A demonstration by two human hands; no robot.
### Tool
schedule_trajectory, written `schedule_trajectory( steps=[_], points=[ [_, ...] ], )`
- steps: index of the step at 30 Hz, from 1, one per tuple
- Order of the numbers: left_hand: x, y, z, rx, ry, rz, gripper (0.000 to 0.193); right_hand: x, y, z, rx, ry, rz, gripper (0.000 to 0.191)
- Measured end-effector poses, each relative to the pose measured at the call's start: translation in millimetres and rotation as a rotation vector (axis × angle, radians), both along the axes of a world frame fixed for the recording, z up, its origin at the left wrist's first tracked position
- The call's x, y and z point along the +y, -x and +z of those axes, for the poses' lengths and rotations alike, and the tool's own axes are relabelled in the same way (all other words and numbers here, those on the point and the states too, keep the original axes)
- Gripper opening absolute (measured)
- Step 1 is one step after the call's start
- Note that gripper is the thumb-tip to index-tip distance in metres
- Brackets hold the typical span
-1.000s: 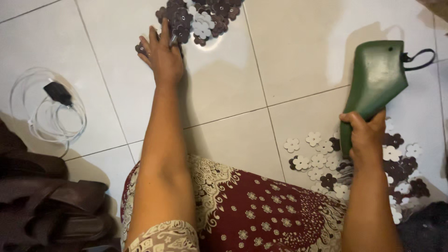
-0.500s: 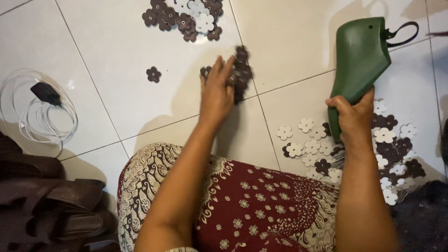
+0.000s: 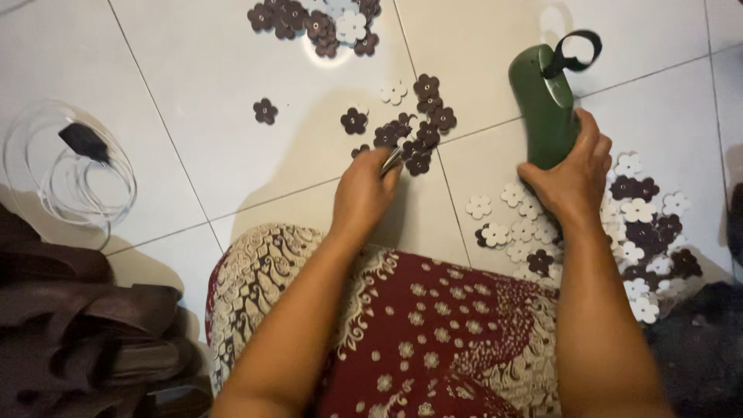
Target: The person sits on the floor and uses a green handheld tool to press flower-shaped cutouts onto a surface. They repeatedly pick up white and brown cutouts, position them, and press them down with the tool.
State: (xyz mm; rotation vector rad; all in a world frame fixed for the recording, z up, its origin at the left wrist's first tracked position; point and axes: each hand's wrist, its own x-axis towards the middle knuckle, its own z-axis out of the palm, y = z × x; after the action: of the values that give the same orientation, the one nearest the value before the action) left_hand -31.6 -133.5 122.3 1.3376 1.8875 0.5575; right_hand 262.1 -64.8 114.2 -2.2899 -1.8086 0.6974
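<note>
Left hand (image 3: pixel 362 192) on flower cutouts (image 3: pixel 414 138), right hand (image 3: pixel 571 174) gripping green shoe form (image 3: pixel 543 108), white tiled floor (image 3: pixel 193 116)

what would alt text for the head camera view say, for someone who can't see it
Seen from above, a seated person's left hand pinches something at a small cluster of dark flower-shaped cutouts on a white tiled floor, while the right hand grips a green shoe-shaped form. More brown and white flower cutouts lie to the right, and a coiled white cable lies to the left.

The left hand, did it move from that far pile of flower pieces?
Yes. The left hand came back toward the lap, away from the far pile of brown and white flower cutouts.
</note>
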Motion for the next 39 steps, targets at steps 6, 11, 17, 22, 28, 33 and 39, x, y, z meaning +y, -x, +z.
schedule_trajectory(
  steps=[6,11,17,22,28,33,39],
  points=[
    [12.5,5.3,-37.3,0.067,-0.096,-0.111,0.019,-11.1,18.1,0.2,-0.004,-0.03,-0.081,0.107],
    [16.7,5.0,-34.1,-0.238,0.133,0.038,0.037,-62.5,55.9,-0.2,0.165,-0.164,-0.017,0.111],
    [13.7,-7.4,-17.5,-0.71,-0.144,-0.032,0.089,-107.9,147.6,8.4,0.413,-0.059,-0.085,0.103],
    [13.9,3.0,-10.3,-0.756,-0.07,-0.014,0.101,-114.9,151.4,24.7,0.323,-0.15,0.16,0.108],
    [21.1,8.4,-12.4,-0.821,-0.089,0.075,0.09,-98.5,84.1,25.1,0.296,-0.033,0.389,0.069],
    [28.7,29.5,-23.2,-0.889,-0.097,0.163,0.066,-69.1,51.1,12.4,-0.226,-0.162,1.224,0.054],
    [35.1,46.0,-35.7,-0.886,-0.124,0.24,0.055,-52.1,4.1,22.2,-0.438,-0.016,1.341,0.043]
  ],
)
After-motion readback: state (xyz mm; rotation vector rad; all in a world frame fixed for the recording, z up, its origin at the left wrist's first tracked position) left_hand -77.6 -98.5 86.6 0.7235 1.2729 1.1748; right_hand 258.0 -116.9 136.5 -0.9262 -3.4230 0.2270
